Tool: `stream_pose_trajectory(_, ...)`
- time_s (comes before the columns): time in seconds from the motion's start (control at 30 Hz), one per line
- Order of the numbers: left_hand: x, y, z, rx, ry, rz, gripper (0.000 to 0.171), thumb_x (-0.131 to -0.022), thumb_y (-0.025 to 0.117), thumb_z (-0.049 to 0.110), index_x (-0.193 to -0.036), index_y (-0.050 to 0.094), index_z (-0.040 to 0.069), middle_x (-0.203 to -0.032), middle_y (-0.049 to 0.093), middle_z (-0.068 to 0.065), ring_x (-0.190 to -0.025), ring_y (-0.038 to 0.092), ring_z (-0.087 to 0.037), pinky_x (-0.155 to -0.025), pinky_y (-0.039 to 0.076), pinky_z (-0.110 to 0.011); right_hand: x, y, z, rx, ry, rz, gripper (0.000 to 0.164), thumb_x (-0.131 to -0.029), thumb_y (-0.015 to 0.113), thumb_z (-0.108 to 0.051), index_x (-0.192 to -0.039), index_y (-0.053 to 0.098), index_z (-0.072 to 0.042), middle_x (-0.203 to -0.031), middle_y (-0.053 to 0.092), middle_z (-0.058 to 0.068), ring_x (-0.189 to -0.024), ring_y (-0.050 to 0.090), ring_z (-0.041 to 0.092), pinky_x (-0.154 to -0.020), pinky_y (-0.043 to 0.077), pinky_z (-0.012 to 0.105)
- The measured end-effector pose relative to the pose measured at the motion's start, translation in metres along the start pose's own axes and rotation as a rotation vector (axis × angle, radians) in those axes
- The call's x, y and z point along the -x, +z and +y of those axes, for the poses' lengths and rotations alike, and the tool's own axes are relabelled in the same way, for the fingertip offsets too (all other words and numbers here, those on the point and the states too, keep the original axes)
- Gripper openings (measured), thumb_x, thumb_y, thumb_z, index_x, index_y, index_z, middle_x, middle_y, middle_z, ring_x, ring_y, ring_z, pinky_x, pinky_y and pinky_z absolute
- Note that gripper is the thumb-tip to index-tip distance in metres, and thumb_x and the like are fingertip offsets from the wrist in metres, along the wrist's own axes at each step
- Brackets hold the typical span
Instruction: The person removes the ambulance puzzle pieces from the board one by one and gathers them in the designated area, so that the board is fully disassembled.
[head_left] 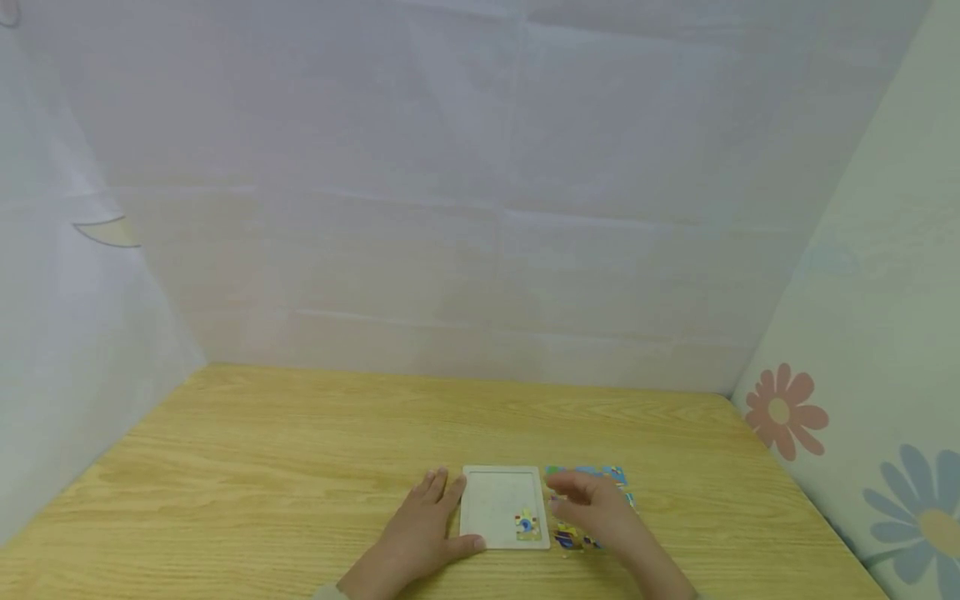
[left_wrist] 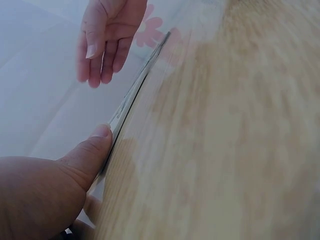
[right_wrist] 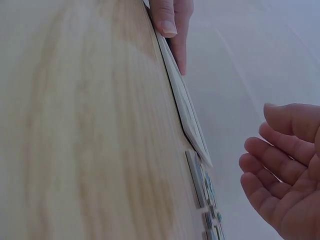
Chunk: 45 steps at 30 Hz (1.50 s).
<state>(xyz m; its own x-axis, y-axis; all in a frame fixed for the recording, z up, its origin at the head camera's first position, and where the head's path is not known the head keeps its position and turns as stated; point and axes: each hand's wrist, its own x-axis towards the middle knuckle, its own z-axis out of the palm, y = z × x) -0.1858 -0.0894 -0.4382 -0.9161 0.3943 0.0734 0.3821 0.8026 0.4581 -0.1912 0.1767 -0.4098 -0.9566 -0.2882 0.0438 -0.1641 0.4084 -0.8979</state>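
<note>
A shallow white puzzle tray (head_left: pixel 543 512) lies flat on the table. In its near right corner sits a colourful jigsaw section (head_left: pixel 527 527). My left hand (head_left: pixel 420 527) rests at the tray's left side with fingers extended, and its thumb touches the near rim, as the left wrist view also shows. Just right of the tray, my right hand (head_left: pixel 596 507) hovers over loose puzzle pieces (head_left: pixel 567 538), partly hiding them. In the right wrist view its fingers (right_wrist: pixel 280 165) are loosely bent, apart from the thumb, with nothing between them.
The wooden table (head_left: pixel 300 450) extends around the tray. A pale cloth backdrop (head_left: pixel 480 208) rises behind it, and a flower-printed cloth (head_left: pixel 862 375) stands along the right side. More blue puzzle pieces (head_left: pixel 615 474) lie beyond the right hand.
</note>
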Motion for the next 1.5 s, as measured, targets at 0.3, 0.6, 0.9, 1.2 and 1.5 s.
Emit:
stream_pose_trajectory(0.3, 0.000, 0.000, 0.000, -0.001, -0.002, -0.002, 0.091, -0.077, 0.058, 0.064, -0.139, 0.038, 0.000, -0.144, 0.028, -0.031, -0.135, 0.023, -0.046, -0.107, 0.023, -0.058, -0.005, 0.012, -0.002, 0.102, -0.090, -0.070, 0.036, -0.085, 0.066, -0.017, -0.117, 0.062, -0.001, -0.121, 0.061, 0.016, -0.114, 0.053, 0.040, -0.092, 0.045, 0.053)
stream_pose_trajectory(0.6, 0.000, 0.000, -0.001, -0.010, 0.006, -0.001, 0.092, -0.077, 0.058, 0.064, -0.140, 0.038, 0.000, -0.144, 0.028, -0.031, -0.134, 0.023, -0.047, -0.107, 0.023, -0.058, -0.004, 0.024, -0.004, 0.202, -0.090, -0.095, 0.036, -0.081, 0.069, -0.015, -0.114, 0.064, -0.004, -0.120, 0.061, 0.015, -0.112, 0.053, 0.039, -0.091, 0.045, 0.055)
stream_pose_trajectory(0.9, 0.000, 0.001, -0.001, -0.018, 0.007, 0.001, 0.092, -0.077, 0.058, 0.064, -0.140, 0.038, 0.000, -0.144, 0.028, -0.031, -0.134, 0.024, -0.046, -0.107, 0.023, -0.057, -0.004, 0.028, -0.003, 0.418, -0.147, -0.155, 0.034, -0.080, 0.069, -0.014, -0.113, 0.066, -0.013, -0.122, 0.062, 0.009, -0.116, 0.053, 0.033, -0.095, 0.043, 0.050)
stream_pose_trajectory(1.2, 0.000, 0.000, -0.001, -0.021, 0.009, 0.000, 0.091, -0.077, 0.057, 0.064, -0.140, 0.037, 0.001, -0.144, 0.028, -0.031, -0.134, 0.024, -0.046, -0.107, 0.024, -0.057, -0.004, 0.033, -0.008, 0.591, -0.215, -0.190, 0.032, -0.081, 0.065, -0.008, -0.113, 0.065, -0.007, -0.123, 0.061, 0.012, -0.114, 0.056, 0.033, -0.094, 0.045, 0.046)
stream_pose_trajectory(1.5, 0.000, 0.000, -0.001, -0.026, 0.014, -0.014, 0.092, -0.078, 0.054, 0.066, -0.141, 0.036, 0.002, -0.145, 0.027, -0.030, -0.134, 0.024, -0.046, -0.107, 0.024, -0.058, -0.002, 0.035, -0.014, 0.646, -0.248, -0.184, 0.031, -0.079, 0.067, -0.004, -0.110, 0.066, -0.006, -0.116, 0.065, 0.012, -0.106, 0.061, 0.029, -0.088, 0.050, 0.041)
